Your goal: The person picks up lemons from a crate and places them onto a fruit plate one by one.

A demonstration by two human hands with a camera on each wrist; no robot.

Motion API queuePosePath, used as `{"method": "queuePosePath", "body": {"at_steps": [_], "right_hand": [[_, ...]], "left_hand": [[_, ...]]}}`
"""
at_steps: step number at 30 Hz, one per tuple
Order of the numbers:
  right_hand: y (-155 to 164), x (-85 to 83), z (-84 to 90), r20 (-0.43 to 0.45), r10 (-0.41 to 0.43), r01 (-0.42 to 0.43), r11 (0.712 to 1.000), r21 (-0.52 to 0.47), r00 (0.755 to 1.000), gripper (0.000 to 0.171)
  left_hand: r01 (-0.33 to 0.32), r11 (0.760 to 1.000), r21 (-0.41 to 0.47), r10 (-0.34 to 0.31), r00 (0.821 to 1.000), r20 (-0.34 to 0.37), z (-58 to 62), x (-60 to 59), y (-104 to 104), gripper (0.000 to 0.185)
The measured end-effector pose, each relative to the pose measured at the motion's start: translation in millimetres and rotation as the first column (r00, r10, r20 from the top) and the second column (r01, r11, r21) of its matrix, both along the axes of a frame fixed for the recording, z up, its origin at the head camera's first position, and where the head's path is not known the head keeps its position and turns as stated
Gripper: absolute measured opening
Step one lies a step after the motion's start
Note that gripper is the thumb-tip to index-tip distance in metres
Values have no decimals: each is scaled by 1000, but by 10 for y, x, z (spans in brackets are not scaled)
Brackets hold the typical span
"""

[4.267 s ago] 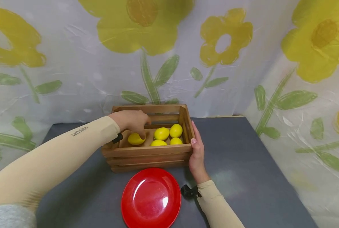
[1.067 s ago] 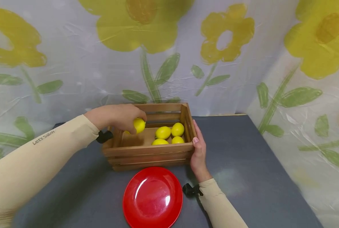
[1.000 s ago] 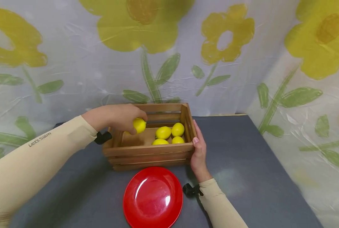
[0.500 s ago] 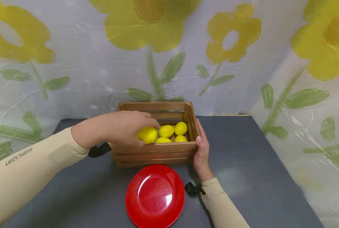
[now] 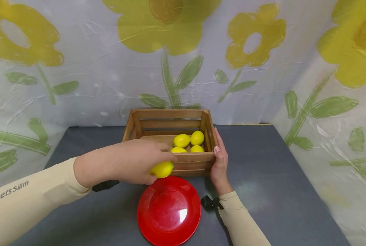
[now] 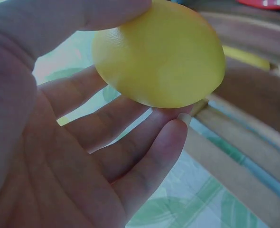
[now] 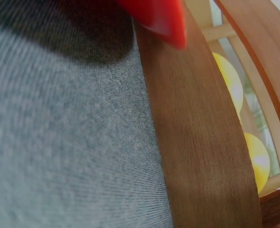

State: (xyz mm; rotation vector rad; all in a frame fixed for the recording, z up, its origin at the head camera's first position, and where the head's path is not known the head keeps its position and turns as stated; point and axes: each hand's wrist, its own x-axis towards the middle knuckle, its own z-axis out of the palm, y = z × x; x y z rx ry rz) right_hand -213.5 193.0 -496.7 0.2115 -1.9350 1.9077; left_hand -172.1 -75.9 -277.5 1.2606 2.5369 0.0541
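In the head view my left hand [image 5: 124, 162] grips a yellow lemon [image 5: 163, 169] just outside the front wall of a slatted wooden crate [image 5: 193, 166]. The lemon is held above the back rim of a red plate [image 5: 168, 208]. Up close in the left wrist view, the thumb lies on one side of the lemon [image 6: 161, 57] and fingers on the other. My right hand [image 5: 220, 165] rests along the crate's right side, fingers straight and thumb at the front corner. Several lemons [image 5: 181, 140] lie in the crate's right half.
The crate and plate stand on a dark grey table [image 5: 263, 177], the plate close in front of the crate. Behind them hangs a pale sheet [image 5: 103, 85] printed with yellow flowers. A black wrist camera [image 5: 210, 202] sits near the plate's right rim.
My left hand has lifted the lemon from the crate's left part and carried it forward over the front wall towards the plate. My right hand has stayed at the crate's side.
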Motion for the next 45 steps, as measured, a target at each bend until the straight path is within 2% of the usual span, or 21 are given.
{"method": "queuePosePath", "body": {"at_steps": [4, 12, 17, 21, 27, 40, 45], "right_hand": [[16, -3, 15, 1, 4, -4, 1000, 5, 1000, 68], [38, -9, -3, 4, 5, -5, 1000, -7, 1000, 69], [24, 3, -11, 5, -2, 2, 1000, -14, 1000, 70], [-9, 5, -14, 4, 4, -4, 1000, -16, 1000, 70], [-14, 1, -23, 5, 1, -1, 1000, -1, 1000, 69], [14, -2, 5, 12, 4, -5, 999, 42, 1000, 68], [16, -2, 12, 13, 2, -3, 999, 49, 1000, 68]], "left_hand": [[9, 1000, -19, -8, 999, 52, -139, 77, 19, 60], [-9, 996, -94, 22, 989, 144, -551, 150, 48, 63], [9, 990, -141, 6, 994, 106, -808, 170, 56, 62], [21, 987, -162, -12, 998, 56, -951, 189, 44, 60], [49, 983, -177, -48, 999, 9, -1059, 183, 56, 60], [65, 980, -188, -67, 998, 1, -1166, 163, 107, 61], [52, 977, -205, -52, 999, 9, -1173, 162, 114, 62]]}}
